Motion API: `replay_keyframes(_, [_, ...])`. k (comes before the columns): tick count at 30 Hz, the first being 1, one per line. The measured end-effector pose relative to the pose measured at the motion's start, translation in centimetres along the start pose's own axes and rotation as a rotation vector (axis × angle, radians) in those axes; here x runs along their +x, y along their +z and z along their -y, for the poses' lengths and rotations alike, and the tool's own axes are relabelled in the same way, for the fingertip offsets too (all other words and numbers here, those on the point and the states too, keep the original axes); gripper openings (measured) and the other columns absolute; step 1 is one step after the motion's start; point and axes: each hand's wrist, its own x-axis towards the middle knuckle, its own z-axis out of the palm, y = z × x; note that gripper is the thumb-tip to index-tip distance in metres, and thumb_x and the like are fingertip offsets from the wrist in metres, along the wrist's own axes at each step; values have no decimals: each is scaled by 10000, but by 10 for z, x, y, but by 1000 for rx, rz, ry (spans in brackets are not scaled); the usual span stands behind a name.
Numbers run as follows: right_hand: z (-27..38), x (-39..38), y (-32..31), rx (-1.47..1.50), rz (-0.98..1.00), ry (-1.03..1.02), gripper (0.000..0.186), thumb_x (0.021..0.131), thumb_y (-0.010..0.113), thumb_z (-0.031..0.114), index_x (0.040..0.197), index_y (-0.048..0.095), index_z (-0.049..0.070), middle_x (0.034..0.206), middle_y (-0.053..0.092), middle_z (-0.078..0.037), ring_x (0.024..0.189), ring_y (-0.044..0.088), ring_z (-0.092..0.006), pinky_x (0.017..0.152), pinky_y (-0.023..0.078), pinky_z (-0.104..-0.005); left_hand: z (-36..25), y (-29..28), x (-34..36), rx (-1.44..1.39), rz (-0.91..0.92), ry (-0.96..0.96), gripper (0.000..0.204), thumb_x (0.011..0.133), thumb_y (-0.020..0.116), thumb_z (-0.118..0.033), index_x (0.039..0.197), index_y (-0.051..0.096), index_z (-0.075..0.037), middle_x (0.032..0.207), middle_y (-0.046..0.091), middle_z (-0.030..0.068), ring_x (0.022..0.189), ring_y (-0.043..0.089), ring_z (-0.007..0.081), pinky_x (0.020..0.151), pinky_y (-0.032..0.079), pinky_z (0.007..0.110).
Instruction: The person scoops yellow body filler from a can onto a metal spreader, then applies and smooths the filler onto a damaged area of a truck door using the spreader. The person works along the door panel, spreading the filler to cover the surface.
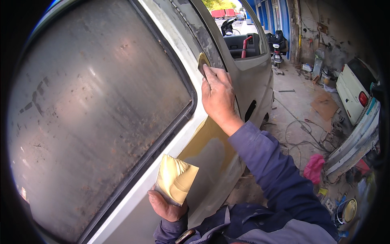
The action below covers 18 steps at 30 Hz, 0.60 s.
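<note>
My left hand [165, 207] grips the lower edge of a small square putty board, low in front of the vehicle's side. Smooth yellow body filler [174, 175] is heaped and smeared over its face. Farther up, my right hand [219, 96] holds a small filler spreader [202, 65] with yellow along its edge. The fingers press it against the pillar between the large side window [97, 105] and the front door. Below that hand, a patch of dried-looking yellow filler [207, 136] surrounds a grey area on the body panel [207, 156].
The front door [254, 81] stands beyond my right hand. Cables [302, 130] and a cardboard sheet [325, 105] lie on the floor. Along the right are a light-coloured body part with a red lamp [353, 89], a pink cloth [313, 167] and a tin [348, 210]. A scooter [277, 53] stands farther back.
</note>
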Motion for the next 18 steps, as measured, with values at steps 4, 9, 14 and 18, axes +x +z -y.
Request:
replay_keyframes(4, [13,-9,-20,68,71,-58,376,1015,711,33,1385,755,-19,1259,735,-159,1167,684,-392,1014,575,-474,4,1,4,68,29,-11,883,1192,454,-624,1519,536,192,1415,716,297,1262,750,393,1110,595,507])
replay_keyframes(9, [-1,20,-31,178,19,69,291,1066,661,71,1306,796,-21,1193,784,-199,1141,731,-408,1006,589,-480,5,-1,5,77,16,-13,895,1189,452,-629,1527,526,197,1418,715,304,1272,745,394,1123,590,504])
replay_keyframes(14, [-10,53,-3,61,-20,36,324,1069,677,119,1346,790,-5,1226,784,-192,1141,736,-405,1007,588,-483,2,-7,5,91,152,-25,868,1201,416,-625,1576,512,151,1508,677,252,1344,705,370,1175,546,500])
replay_keyframes(18, [9,46,17,-41,-4,8,396,1018,748,119,1395,765,-2,1294,716,-152,1213,648,-388,1046,552,-478,1,-11,6,63,246,-43,848,1211,390,-615,1596,508,131,1538,667,230,1366,693,369,1191,532,505])
